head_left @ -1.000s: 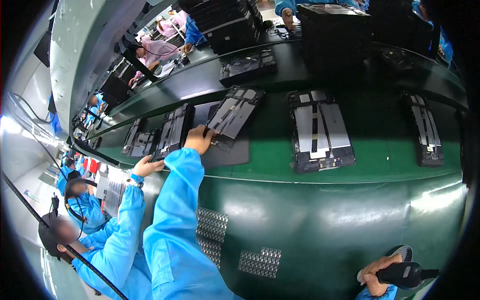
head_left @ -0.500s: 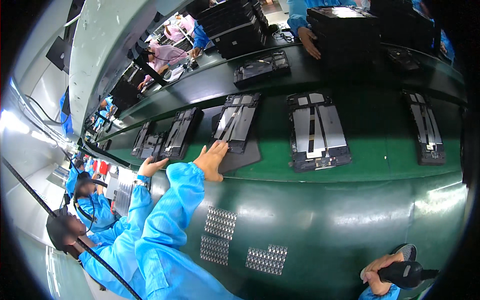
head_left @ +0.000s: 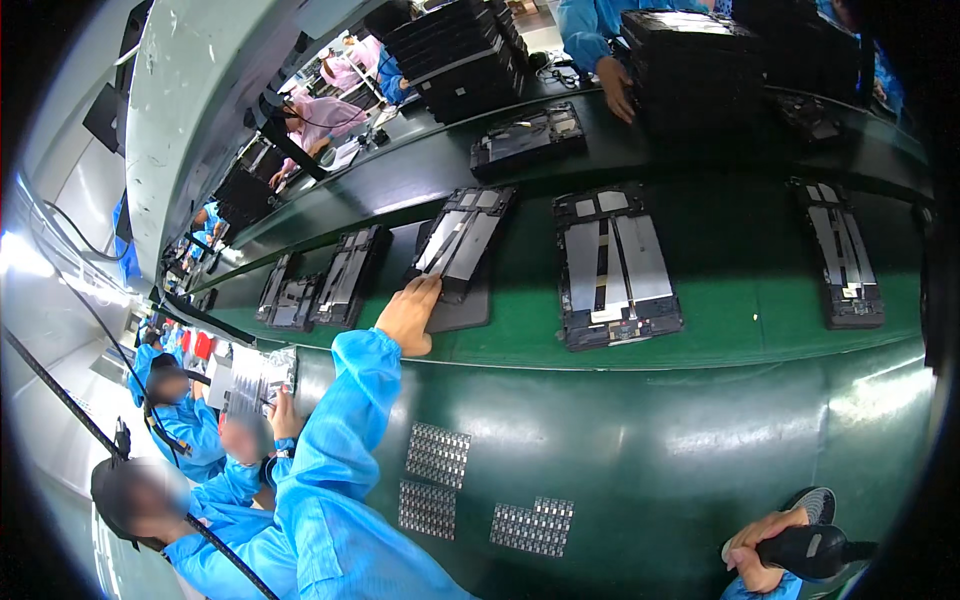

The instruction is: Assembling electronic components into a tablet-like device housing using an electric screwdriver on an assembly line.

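Note:
My left hand (head_left: 408, 315) reaches to the near end of an opened tablet (head_left: 462, 240) on the green belt. Its fingers lie over the tablet's lower left corner, and the hand takes hold there; the thumb's contact is hidden. Beneath this tablet a flat dark plate (head_left: 465, 308) sticks out at the right. At the lower right, my right hand (head_left: 758, 550) is wrapped around a black corded hand tool (head_left: 805, 552), shaped like a barcode scanner. Another opened tablet (head_left: 620, 265), showing pale panels and dark strips, lies to the right of the first.
More opened tablets stand at the belt's left (head_left: 345, 275) and far right (head_left: 842, 255). Three sheets of small labels (head_left: 437, 455) lie on the green bench (head_left: 650, 440). Tall black stacks (head_left: 690, 70) rise behind, beside another person's hand (head_left: 614, 90). Co-workers in blue sit at left.
The tablets and the dark plate have shifted left. My left hand has moved slightly left, its fingers now over the tablet's corner. The nearby co-worker's hand has drawn back; my right hand stays put.

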`<control>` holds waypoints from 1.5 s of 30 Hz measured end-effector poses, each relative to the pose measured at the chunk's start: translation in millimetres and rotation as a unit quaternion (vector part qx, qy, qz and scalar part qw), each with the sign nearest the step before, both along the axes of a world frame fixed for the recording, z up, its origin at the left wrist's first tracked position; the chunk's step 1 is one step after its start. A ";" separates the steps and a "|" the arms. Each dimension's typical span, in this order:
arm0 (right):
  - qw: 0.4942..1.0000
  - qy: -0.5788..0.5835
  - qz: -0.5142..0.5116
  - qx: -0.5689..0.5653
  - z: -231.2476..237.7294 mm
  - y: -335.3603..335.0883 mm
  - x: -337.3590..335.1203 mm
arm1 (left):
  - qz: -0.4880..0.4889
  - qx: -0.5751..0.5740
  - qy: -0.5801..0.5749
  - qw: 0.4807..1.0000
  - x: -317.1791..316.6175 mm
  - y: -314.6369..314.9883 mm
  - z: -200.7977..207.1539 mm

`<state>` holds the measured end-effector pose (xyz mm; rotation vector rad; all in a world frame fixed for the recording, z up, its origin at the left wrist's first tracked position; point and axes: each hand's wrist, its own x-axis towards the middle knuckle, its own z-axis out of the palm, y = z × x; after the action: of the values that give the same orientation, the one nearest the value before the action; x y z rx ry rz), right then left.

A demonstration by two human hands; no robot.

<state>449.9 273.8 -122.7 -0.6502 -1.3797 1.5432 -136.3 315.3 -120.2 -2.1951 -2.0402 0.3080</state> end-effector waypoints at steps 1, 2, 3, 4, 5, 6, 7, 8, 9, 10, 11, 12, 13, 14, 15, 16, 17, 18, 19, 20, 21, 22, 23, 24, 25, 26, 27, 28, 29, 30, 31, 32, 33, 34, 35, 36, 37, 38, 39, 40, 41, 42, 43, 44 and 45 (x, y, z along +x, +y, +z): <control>1.000 0.000 0.001 0.001 0.9 0.4 1.0 | 0.000 0.000 0.000 1.000 4.3 -1.5 0.0; 1.000 0.000 0.002 0.001 1.6 1.1 1.8 | -0.004 0.015 -0.006 1.000 10.5 -2.3 -0.4; 1.000 -0.001 0.004 0.002 1.9 1.8 3.1 | -0.008 0.030 -0.013 0.999 16.8 -3.6 -0.1; 1.000 0.006 0.008 0.005 2.2 2.7 4.6 | -0.026 0.050 -0.002 0.998 20.9 -4.8 0.7; 1.000 0.012 0.013 0.009 2.7 3.7 6.0 | -0.025 0.051 -0.003 0.998 26.4 -5.6 3.4; 1.000 0.010 0.013 0.010 3.2 5.3 6.8 | -0.042 0.052 -0.013 0.998 32.4 -5.1 6.3; 1.000 0.011 0.025 0.016 4.2 7.4 7.6 | -0.059 0.052 -0.023 0.997 37.6 -3.7 7.5; 0.999 0.011 0.037 0.022 5.0 9.0 8.0 | -0.059 0.053 -0.024 0.997 42.6 0.2 6.6; 0.999 0.011 0.038 0.023 5.2 9.5 8.5 | -0.054 0.074 -0.020 0.996 48.7 5.2 6.2; 0.999 0.015 0.023 0.023 4.9 9.6 8.2 | -0.048 0.095 -0.016 0.994 53.4 8.8 5.6; 1.000 0.019 0.008 0.024 3.6 10.0 8.3 | -0.047 0.096 -0.015 0.994 55.9 10.4 3.8; 1.000 0.016 0.004 0.026 -6.5 8.1 15.1 | -0.042 0.103 -0.008 0.994 60.1 15.1 -0.5; 0.999 0.030 -0.006 0.025 -21.3 4.3 22.8 | -0.039 0.109 -0.002 0.993 64.6 18.8 -3.3; 0.999 0.045 -0.015 0.024 -32.6 0.1 31.7 | -0.027 0.128 0.009 0.991 70.3 20.4 -4.8; 0.999 0.046 -0.017 0.024 -33.2 -0.4 31.6 | -0.029 0.128 0.010 0.991 71.9 20.5 -4.2; 0.998 0.045 -0.028 0.016 -32.5 -0.9 30.2 | -0.005 0.146 0.011 0.989 72.9 19.8 -1.2; 0.998 0.046 -0.038 0.010 -32.1 -1.0 29.4 | 0.019 0.164 0.013 0.986 74.1 18.8 3.5; 0.998 0.047 -0.039 0.012 -31.6 -2.0 30.1 | 0.041 0.176 0.004 0.984 79.5 17.5 15.8; 0.998 0.044 -0.047 -0.005 -32.4 -2.7 30.7 | 0.076 0.148 -0.014 0.986 83.7 28.9 24.2; 0.997 0.042 -0.053 -0.021 -32.3 -3.0 31.0 | 0.058 0.172 -0.012 0.983 78.7 36.1 22.9; 0.997 0.043 -0.057 -0.019 -30.8 -2.3 31.4 | 0.044 0.205 -0.006 0.978 74.1 36.9 27.5; 0.997 0.048 -0.051 -0.023 -28.5 -1.3 30.9 | 0.031 0.237 -0.004 0.971 72.3 37.8 31.7; 0.997 0.054 -0.042 -0.025 -26.9 -0.5 30.7 | 0.045 0.233 -0.007 0.971 70.5 37.3 36.8; 0.996 0.057 -0.050 -0.039 -27.6 -1.9 31.7 | 0.021 0.237 0.003 0.971 66.3 37.0 38.2; 0.996 0.058 -0.050 -0.036 -29.1 -2.2 33.4 | -0.002 0.240 0.012 0.971 63.3 37.1 38.0; 0.996 0.054 -0.054 -0.037 -30.8 -3.4 36.2 | -0.006 0.241 0.010 0.970 65.9 40.4 37.4; 0.996 0.055 -0.055 -0.036 -33.0 -3.5 38.5 | 0.054 0.186 0.007 0.981 70.7 42.9 41.0; 0.996 0.059 -0.058 -0.033 -32.8 -4.2 38.8 | 0.114 0.130 0.004 0.985 75.1 45.2 44.5; 0.994 0.072 -0.066 -0.047 -29.6 -4.8 37.1 | 0.109 0.134 0.006 0.985 76.5 44.5 48.4; 0.992 0.070 -0.082 -0.064 -21.6 -5.5 33.5 | 0.106 0.145 -0.005 0.984 70.2 48.5 43.1; 0.997 -0.076 -0.003 -0.006 -23.9 3.7 48.5 | 0.099 0.159 -0.012 0.982 68.5 51.0 42.8; 0.993 -0.106 0.050 -0.006 -24.7 7.1 53.7 | 0.068 0.210 -0.022 0.975 61.4 46.8 44.1; 0.987 -0.121 0.101 -0.008 -24.5 18.2 57.0 | 0.032 0.260 -0.019 0.965 58.7 38.9 50.3; 0.982 -0.179 0.060 0.007 -18.4 17.5 54.9 | 0.042 0.248 -0.015 0.968 68.1 33.6 61.2; 0.972 -0.234 0.029 0.025 -12.5 16.7 50.3 | -0.028 0.298 0.020 0.954 53.8 16.4 59.9; 0.978 -0.207 0.018 -0.013 -5.5 16.5 47.3 | -0.058 0.323 0.004 0.945 68.0 2.7 71.5; 0.983 -0.176 0.017 -0.045 -3.0 15.8 46.1 | -0.048 0.338 -0.050 0.939 87.6 -17.1 86.3; 0.987 -0.099 0.000 -0.125 -31.4 10.8 48.9 | -0.065 0.351 -0.054 0.933 116.5 -32.3 102.5; 0.979 -0.023 -0.013 -0.202 -50.6 5.8 53.4 | -0.084 0.352 -0.064 0.930 133.4 -47.4 110.0; 0.990 -0.126 -0.045 -0.039 -3.0 4.4 40.9 | -0.115 0.340 -0.061 0.931 164.4 -57.6 122.2; 0.986 -0.163 -0.012 0.000 -17.9 6.0 45.2 | -0.133 0.337 -0.050 0.931 183.9 -71.0 127.8; 0.984 -0.165 -0.034 0.065 -21.5 9.3 46.1 | -0.153 0.332 -0.050 0.929 207.9 -81.0 133.3; 0.976 -0.166 -0.054 0.129 -19.0 11.5 45.4 | -0.172 0.326 -0.051 0.928 230.5 -90.0 135.0; 0.994 -0.088 -0.059 0.016 -12.0 7.2 43.0 | -0.205 0.321 -0.070 0.922 247.9 -93.3 132.3; 0.993 -0.006 -0.060 -0.096 -6.3 2.9 41.1 | -0.236 0.318 -0.086 0.914 265.2 -98.1 129.9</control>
<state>491.0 276.8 -129.0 -0.8473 -1.1871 1.5889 128.8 217.1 9.7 -2.2057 -1.3159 -0.5406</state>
